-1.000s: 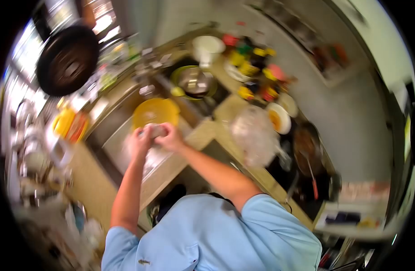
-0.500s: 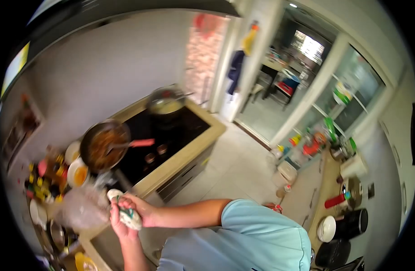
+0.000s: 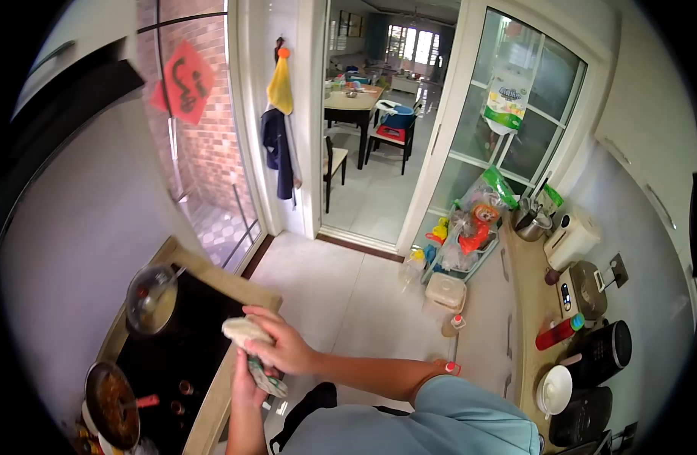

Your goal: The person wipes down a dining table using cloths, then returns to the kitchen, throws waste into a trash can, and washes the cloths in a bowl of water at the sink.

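A whitish dishcloth (image 3: 246,331) with green markings is bunched between my two hands, low in the middle of the head view. My right hand (image 3: 287,349) wraps over it from the right, fingers curled on the upper part. Beneath it, my left hand (image 3: 247,385) grips the lower part, and a patterned end hangs out below. Both hands are closed and close together, near the edge of the stove counter (image 3: 221,409). Some of the left fingers are hidden behind the cloth.
On the black cooktop (image 3: 193,318) are a lidded pot (image 3: 152,299) and a frying pan (image 3: 111,406) of food with a red-handled utensil (image 3: 140,402). At right, a counter (image 3: 527,303) carries a rice cooker (image 3: 582,292), a red bottle (image 3: 559,332) and a white bowl (image 3: 553,390). A doorway (image 3: 379,189) lies ahead.
My view has turned right, away from the stove and toward the doorway. Both hands still hold the cloth; the right hand now lies over its top.
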A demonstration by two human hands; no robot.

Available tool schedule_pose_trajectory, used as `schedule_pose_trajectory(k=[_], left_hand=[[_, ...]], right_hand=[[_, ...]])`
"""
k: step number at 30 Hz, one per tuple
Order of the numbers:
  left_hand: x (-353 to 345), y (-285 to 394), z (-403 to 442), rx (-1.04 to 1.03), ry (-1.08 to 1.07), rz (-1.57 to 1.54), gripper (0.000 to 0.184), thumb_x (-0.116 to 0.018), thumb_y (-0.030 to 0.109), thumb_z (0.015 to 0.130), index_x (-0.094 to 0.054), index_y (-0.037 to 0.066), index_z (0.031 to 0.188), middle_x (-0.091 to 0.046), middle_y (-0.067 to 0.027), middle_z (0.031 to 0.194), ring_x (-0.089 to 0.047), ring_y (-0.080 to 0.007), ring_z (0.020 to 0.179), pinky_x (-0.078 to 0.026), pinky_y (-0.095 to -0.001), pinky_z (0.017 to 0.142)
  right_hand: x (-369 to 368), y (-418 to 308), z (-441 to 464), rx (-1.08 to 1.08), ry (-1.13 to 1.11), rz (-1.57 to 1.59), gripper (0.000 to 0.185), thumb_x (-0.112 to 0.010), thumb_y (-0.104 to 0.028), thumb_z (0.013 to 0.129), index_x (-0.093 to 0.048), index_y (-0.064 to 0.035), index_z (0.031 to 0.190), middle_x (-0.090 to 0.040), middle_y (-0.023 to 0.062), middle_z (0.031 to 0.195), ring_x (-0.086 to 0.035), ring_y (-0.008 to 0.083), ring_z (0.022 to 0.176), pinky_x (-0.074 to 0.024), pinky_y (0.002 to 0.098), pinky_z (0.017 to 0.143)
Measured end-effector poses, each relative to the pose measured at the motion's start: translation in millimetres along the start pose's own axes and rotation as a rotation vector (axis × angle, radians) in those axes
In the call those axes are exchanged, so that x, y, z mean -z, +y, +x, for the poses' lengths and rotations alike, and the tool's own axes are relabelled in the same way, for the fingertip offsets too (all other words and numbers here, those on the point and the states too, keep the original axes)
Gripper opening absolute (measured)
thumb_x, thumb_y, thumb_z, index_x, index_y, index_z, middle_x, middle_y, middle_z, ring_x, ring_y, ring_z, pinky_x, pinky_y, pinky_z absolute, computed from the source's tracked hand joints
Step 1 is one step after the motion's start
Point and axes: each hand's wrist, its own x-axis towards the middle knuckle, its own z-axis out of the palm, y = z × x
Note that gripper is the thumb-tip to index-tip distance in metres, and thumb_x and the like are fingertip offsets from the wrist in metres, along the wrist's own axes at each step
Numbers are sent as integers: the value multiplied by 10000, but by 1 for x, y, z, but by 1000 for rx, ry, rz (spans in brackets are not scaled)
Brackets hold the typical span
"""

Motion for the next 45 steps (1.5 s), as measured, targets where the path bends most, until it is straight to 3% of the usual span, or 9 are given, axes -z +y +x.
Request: schedule_pose_trajectory(k=[3, 4, 8, 13, 21, 25, 30, 32, 45], left_hand=[[-23, -30, 90, 57, -85, -2, 321, -500, 341, 1027, -568, 64, 1172, -647, -70, 825, -582, -158, 565, -484, -298, 475], [-33, -36, 125, -28, -87, 285, 277, -504, 299, 1025, -603, 55, 1110, -655, -69, 819, -593, -153, 576, -488, -293, 476], [-109, -55, 252, -43, -110, 883, 273, -549, 244, 998, -676, 16, 917, -645, -50, 724, -600, -116, 573, -472, -273, 485], [-200, -88, 395, -34, -231, 1199, 296, -577, 270, 981, -671, -5, 923, -594, -31, 625, -574, -97, 522, -447, -272, 491], [-294, -182, 652, 50, -322, 1196, 281, -547, 256, 996, -675, 7, 1025, -612, -34, 677, -540, -95, 543, -450, -271, 513], [-348, -195, 775, 55, -164, 1010, 313, -540, 299, 1008, -661, 21, 933, -577, -1, 672, -524, -82, 533, -429, -253, 490], [-404, -208, 907, 169, -159, 1032, 300, -549, 282, 1009, -662, 9, 953, -600, -3, 716, -536, -76, 566, -444, -255, 515], [-421, -215, 959, 182, -207, 895, 310, -538, 306, 1015, -661, 22, 993, -627, -8, 752, -562, -78, 582, -456, -246, 525], [-550, -252, 1366, 418, -394, 436, 266, -534, 230, 1007, -606, 67, 1204, -645, -18, 953, -588, -71, 731, -491, -234, 587]], right_hand=[[61, 52, 36, -40, 3, -117, 328, -617, -191, 937, -622, 24, 1186, -498, 219, 1351, -497, 311, 1245, -411, 366, 1017], [84, 64, 49, -41, 11, -132, 328, -617, -191, 937, -622, 24, 1186, -498, 219, 1351, -497, 311, 1245, -411, 366, 1017], [209, 108, 86, -384, 226, -185, 291, -576, -155, 961, -618, -12, 1210, -617, 102, 1081, -593, 155, 837, -500, 295, 752], [358, 149, 111, -540, 496, 45, 217, -601, -100, 959, -649, -2, 1147, -673, 17, 884, -588, 65, 766, -480, 224, 674], [563, 253, 182, -834, 485, -93, 219, -755, -142, 869, -699, 9, 1017, -706, 31, 847, -631, 68, 738, -509, 224, 679], [665, 297, 276, -515, 623, -414, 206, -745, -156, 879, -684, 15, 976, -694, 34, 836, -646, 83, 771, -520, 234, 697], [766, 330, 425, -556, 414, 416, 370, -552, -295, 1016, -566, 36, 1182, -660, 170, 1065, -681, 233, 909, -553, 336, 808], [808, 364, 483, -411, 351, 794, 538, -344, -434, 1061, -532, 42, 1226, -636, 222, 1141, -677, 319, 967, -541, 409, 857], [1028, 569, 773, -416, 322, 735, 683, -223, -552, 1042, -492, 17, 1309, -579, 269, 1281, -676, 339, 977, -542, 408, 834]])
